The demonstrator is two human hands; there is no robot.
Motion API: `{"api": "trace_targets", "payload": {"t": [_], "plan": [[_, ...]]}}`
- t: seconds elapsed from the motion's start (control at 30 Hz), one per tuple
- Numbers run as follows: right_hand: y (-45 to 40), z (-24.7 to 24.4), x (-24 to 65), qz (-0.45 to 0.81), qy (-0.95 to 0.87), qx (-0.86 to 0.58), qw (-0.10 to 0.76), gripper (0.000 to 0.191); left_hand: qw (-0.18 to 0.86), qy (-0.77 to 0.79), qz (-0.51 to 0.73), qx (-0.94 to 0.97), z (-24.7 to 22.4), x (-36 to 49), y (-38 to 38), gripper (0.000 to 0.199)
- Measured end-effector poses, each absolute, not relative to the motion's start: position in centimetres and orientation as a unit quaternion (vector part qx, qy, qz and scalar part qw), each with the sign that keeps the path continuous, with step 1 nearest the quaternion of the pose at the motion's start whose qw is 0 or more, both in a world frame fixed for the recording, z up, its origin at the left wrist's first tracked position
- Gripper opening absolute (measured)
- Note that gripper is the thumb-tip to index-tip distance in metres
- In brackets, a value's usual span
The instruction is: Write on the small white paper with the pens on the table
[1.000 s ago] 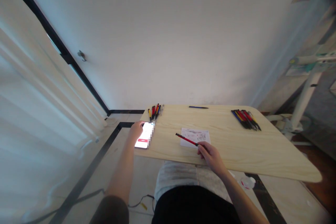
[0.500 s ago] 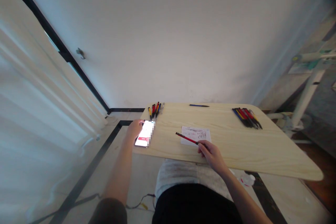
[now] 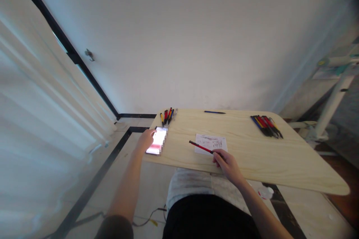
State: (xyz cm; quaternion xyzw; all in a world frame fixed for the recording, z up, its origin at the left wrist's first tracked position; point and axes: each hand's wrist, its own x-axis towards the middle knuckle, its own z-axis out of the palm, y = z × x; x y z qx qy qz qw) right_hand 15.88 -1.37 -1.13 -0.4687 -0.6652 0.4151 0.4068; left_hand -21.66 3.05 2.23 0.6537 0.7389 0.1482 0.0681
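My left hand is at the left side of a phone with a lit screen, which lies at the table's left edge. One finger reaches over the upper part of the screen; the other fingers are mostly hidden. My right hand pinches a red and black pen near one end. The pen slants up to the left, its far end above the edge of a small paper sheet. That sheet carries printed or written marks too small to read.
Beyond the phone lies a group of yellow, red and blue pens. A single blue pen rests near the wall-side edge. More pens lie side by side at the right of the wooden table. A white wall rises behind.
My left finger has moved further over the phone screen, and a red patch on the screen looks blurred now. My right hand holds the pen much as before. The view shifts slightly.
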Motion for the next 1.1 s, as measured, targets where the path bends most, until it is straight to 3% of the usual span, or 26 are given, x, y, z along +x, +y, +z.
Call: {"api": "trace_targets", "payload": {"t": [0.17, 1.1], "plan": [[-1.4, -1.1, 15.9, 0.414, -0.666, -0.469, 0.406, 0.031, 0.053, 0.735, 0.142, 0.661, 1.6, -21.7, 3.3, 0.047], [-1.3, -1.2, 15.9, 0.424, -0.66, -0.468, 0.407, 0.028, 0.056, 0.729, 0.236, 0.64, 1.1, -22.4, 1.8, 0.033]]}}
